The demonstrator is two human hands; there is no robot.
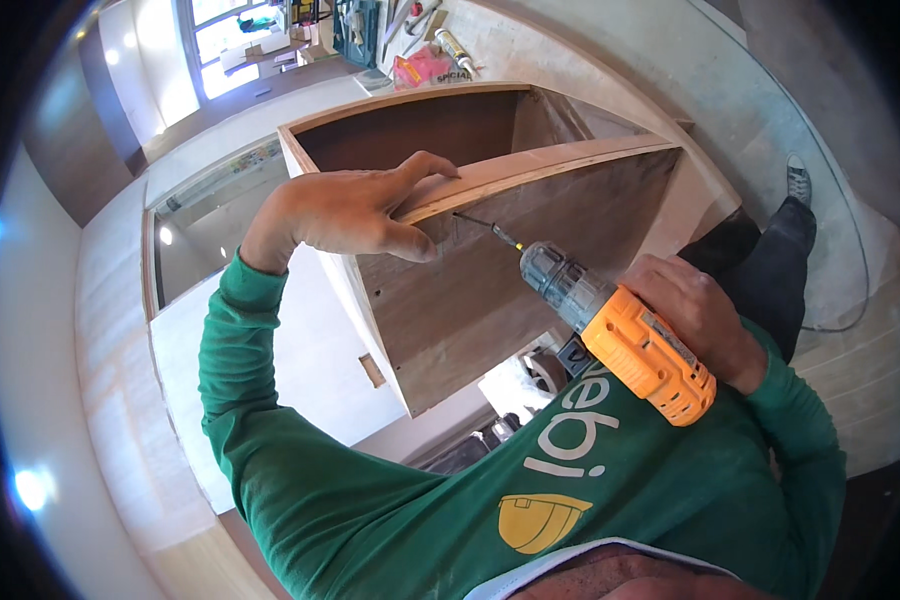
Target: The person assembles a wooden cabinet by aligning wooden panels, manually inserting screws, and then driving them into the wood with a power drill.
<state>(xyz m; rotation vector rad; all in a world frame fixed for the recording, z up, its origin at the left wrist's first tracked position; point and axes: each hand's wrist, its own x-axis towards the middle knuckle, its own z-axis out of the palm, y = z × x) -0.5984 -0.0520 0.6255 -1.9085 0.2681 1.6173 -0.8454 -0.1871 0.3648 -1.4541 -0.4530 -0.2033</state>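
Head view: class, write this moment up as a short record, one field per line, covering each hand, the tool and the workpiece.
Left hand: left hand grips the top edge of the shelf board, thumb on the panel below
Right hand: right hand holds the cordless drill
Tool: orange and grey body, bit tip at the board's underside
Workpiece: open plywood cabinet
Background: caulk tube lying beyond the cabinet
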